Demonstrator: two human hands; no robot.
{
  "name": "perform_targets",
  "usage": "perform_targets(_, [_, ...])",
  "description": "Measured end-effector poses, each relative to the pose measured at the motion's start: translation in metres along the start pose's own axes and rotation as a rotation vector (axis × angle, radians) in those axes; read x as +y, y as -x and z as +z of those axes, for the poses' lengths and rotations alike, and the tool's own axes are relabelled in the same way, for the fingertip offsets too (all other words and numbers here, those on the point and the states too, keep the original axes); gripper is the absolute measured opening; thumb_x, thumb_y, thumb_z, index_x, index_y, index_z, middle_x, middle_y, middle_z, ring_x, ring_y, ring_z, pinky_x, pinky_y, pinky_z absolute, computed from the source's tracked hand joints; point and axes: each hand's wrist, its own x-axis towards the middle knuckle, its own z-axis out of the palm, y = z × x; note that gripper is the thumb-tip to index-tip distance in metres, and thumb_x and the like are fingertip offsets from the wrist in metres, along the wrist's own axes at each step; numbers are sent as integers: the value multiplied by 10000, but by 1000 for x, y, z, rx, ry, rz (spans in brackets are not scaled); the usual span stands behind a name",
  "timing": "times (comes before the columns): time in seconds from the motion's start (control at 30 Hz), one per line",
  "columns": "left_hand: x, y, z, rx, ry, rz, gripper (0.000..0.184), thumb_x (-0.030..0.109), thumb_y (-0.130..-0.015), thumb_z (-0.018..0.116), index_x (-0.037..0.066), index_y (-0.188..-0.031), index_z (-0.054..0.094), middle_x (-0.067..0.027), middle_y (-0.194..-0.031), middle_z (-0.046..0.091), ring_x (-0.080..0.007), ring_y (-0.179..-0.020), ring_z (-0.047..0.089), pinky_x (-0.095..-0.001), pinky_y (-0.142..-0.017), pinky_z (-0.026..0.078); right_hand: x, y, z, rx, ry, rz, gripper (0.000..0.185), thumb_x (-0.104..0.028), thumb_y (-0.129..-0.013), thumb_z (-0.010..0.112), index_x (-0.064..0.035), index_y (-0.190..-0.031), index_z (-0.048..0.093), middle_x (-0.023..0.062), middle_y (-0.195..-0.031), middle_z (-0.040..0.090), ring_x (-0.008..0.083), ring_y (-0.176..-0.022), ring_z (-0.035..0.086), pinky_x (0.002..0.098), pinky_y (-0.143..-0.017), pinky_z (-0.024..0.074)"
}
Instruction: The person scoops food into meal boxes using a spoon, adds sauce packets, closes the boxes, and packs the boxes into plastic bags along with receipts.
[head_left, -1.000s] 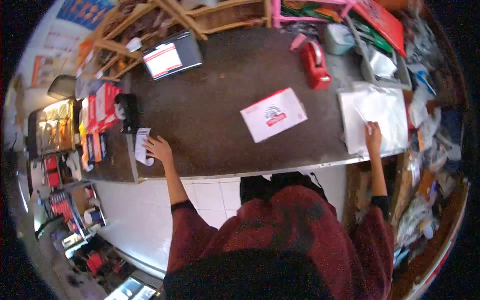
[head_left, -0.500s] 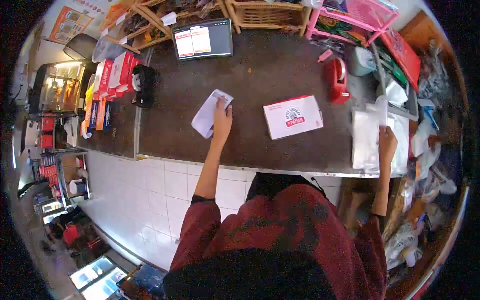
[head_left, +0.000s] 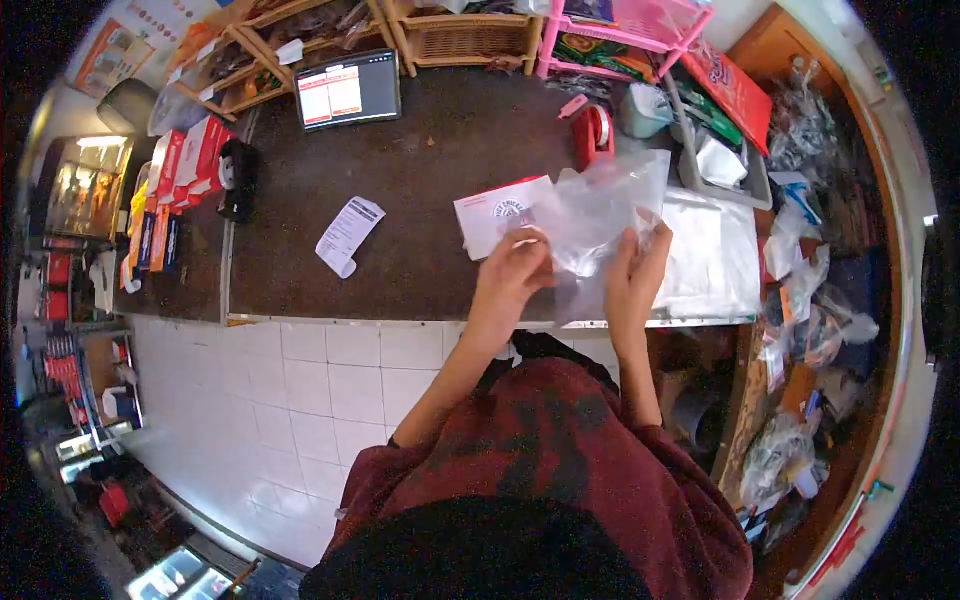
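Observation:
A clear plastic bag (head_left: 612, 200) spreads between my two hands over the counter's front edge. The fingers of my left hand (head_left: 515, 272) are bent and closed at the bag's left side. My right hand (head_left: 636, 275) grips its right side, with the thumb up against the film. Behind the bag lies a white and red printed carton (head_left: 480, 222), its right part covered by the film. Further left, a printed paper receipt (head_left: 348, 236) rests on the dark counter, its lower end curled. A stack of clear plastic bags (head_left: 712, 255) lies to the right of my right hand.
A tablet (head_left: 348, 92) stands at the back, near wicker shelves (head_left: 465, 42). A red tape dispenser (head_left: 593, 135) and a grey-green container (head_left: 645, 110) are at the back right, beside a grey tray (head_left: 755, 190). Red boxes (head_left: 205, 155) and a black device (head_left: 237, 180) are at left.
My left hand has left the receipt and moved right to the bag. My right hand has brought a bag from the stack leftward, in front of the carton. The view has shifted right.

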Motion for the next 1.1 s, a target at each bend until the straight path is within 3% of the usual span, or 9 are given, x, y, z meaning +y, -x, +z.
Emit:
perform_targets(0.17, [-20, -1, -13, 370, -375, 396, 308, 203, -857, 552, 56, -1114, 464, -82, -884, 549, -197, -905, 541, -324, -834, 431, 29, -16, -7, -252, -745, 438, 266, -228, -918, 465, -9, -1068, 475, -21, -761, 514, 39, -668, 469, 189, -563, 395])
perform_targets(0.23, [-13, 2, 8, 641, -1468, 906, 377, 254, -860, 544, 43, -1161, 462, -134, -988, 554, -239, -996, 517, -357, -873, 410, 61, -21, -13, -517, -981, 525, 339, -269, -907, 470, -23, -1139, 459, -6, -793, 550, 61, -670, 532, 204, -553, 448])
perform_targets(0.27, [-17, -1, 9, 655, -1468, 912, 377, 254, -860, 544, 43, -1161, 462, -134, -988, 554, -239, -996, 517, -357, -873, 410, 74, -17, -15, -528, -986, 517, 339, -269, -907, 470, -23, -1139, 459, -6, -793, 550, 61, -670, 532, 204, -553, 448])
perform_targets(0.37, [-5, -10, 30, 19, -1025, -83, 516, 347, -808, 604, 19, -1185, 478, -129, -1194, 514, -228, -1105, 469, -345, -958, 334, 71, -19, -24, -402, -1156, 956, 308, -250, -901, 478, -59, -1140, 516, 25, -859, 594, 103, -755, 551, 243, -658, 439])
perform_targets(0.5, [-16, -27, 41, -417, -763, 258, 412, 221, -829, 597, -13, -1155, 505, -80, -1171, 535, -191, -1081, 492, -327, -941, 370, 131, -11, -13, -306, -1107, 816, 315, -263, -896, 474, -61, -1133, 519, 39, -869, 600, 125, -776, 565, 263, -669, 449])
perform_targets(0.63, [-15, -26, 34, -138, -343, 123, 366, 112, -814, 604, -1, -1149, 508, -94, -1092, 574, -156, -979, 558, -282, -838, 455, 159, -37, -27, -283, -1187, 817, 318, -307, -896, 468, -58, -1083, 534, 36, -838, 596, 137, -754, 570, 265, -659, 451])
perform_targets(0.93, [-30, -28, 37, 120, -566, 70, 200, 140, -843, 584, -37, -927, 621, -87, -829, 649, -137, -777, 622, -243, -731, 481, 211, -91, -14, -761, -735, 754, 306, -310, -916, 456, -30, -881, 574, 40, -715, 581, 117, -620, 542, 242, -555, 430])
perform_targets(1.0, [-26, -21, 39, 431, -735, -88, 205, 143, -843, 583, -38, -935, 614, -89, -820, 647, -141, -776, 622, -244, -738, 484, 207, -105, -19, -647, -366, 185, 217, -214, -900, 494, -14, -925, 575, 56, -759, 607, 118, -670, 562, 248, -573, 445])
perform_targets(1.1, [-43, -17, 30, 320, -438, 85, 225, 160, -844, 585, -43, -939, 600, -83, -827, 629, -140, -756, 605, -243, -708, 481, 139, -108, -43, -550, -221, 180, 154, -145, -876, 515, -13, -901, 591, 95, -763, 614, 167, -696, 586, 292, -587, 464])
